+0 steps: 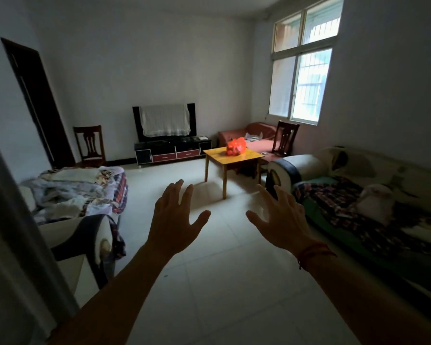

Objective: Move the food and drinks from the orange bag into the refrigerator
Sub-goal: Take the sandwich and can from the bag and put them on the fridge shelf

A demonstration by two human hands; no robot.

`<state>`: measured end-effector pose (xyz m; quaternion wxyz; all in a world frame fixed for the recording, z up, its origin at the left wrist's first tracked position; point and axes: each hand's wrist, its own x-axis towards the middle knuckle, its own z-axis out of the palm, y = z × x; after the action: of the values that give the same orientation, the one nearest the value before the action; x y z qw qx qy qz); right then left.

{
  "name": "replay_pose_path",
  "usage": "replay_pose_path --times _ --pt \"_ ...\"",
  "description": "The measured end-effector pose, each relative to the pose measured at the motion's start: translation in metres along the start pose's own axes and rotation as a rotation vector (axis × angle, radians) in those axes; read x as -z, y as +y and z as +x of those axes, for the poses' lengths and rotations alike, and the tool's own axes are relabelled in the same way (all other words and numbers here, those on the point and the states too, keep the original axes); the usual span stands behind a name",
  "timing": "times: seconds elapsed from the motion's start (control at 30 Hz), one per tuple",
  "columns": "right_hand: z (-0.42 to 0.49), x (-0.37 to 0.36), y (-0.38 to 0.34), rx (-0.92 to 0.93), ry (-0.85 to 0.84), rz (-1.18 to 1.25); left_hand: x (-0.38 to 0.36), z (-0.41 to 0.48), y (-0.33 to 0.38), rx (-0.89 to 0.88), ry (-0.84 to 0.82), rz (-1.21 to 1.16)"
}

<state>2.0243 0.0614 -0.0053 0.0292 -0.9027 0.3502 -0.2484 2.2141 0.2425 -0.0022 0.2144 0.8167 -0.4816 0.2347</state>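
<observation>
The bag (236, 146) sits on the table (217, 154), apparently before a couch (234, 133).

The room is dim, lit only by daylight from the window (306, 78) at the upper right, whose lower panes are blown out to a pale glare while the walls and ceiling fall off to grey. That light brightens the middle of the tiled floor (222, 245) and the top of the table (237, 158), where the orange bag (236, 146) near its far edge glows oversaturated, with dark shadow under the table. The left hand (177, 220) and right hand (281, 220) are shaded and slightly soft, the corners darken, and the wide lens bends the blurred grey door frame (15, 220) at the left edge.
</observation>
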Motion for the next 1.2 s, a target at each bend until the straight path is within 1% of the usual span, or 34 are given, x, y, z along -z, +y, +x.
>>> replay_pose_path --times 0.37,0.63,0.8,0.97,1.2 --pt "0.061 -0.012 0.075 -0.006 0.016 -0.023 -0.067 0.065 0.04 -0.031 -0.039 0.025" --pt "0.136 -0.07 0.106 -0.003 -0.01 -0.008 -0.149 0.13 0.027 -0.045 -0.067 0.028" --pt "0.212 -0.125 0.122 0.0 -0.035 -0.025 -0.217 0.196 -0.006 -0.038 -0.076 0.011" --pt "0.304 -0.167 0.138 -0.018 -0.053 -0.061 -0.284 0.282 -0.04 -0.052 -0.1 -0.006" --pt "0.419 -0.207 0.184 -0.081 -0.057 -0.096 -0.364 0.398 -0.044 -0.106 -0.133 -0.033"
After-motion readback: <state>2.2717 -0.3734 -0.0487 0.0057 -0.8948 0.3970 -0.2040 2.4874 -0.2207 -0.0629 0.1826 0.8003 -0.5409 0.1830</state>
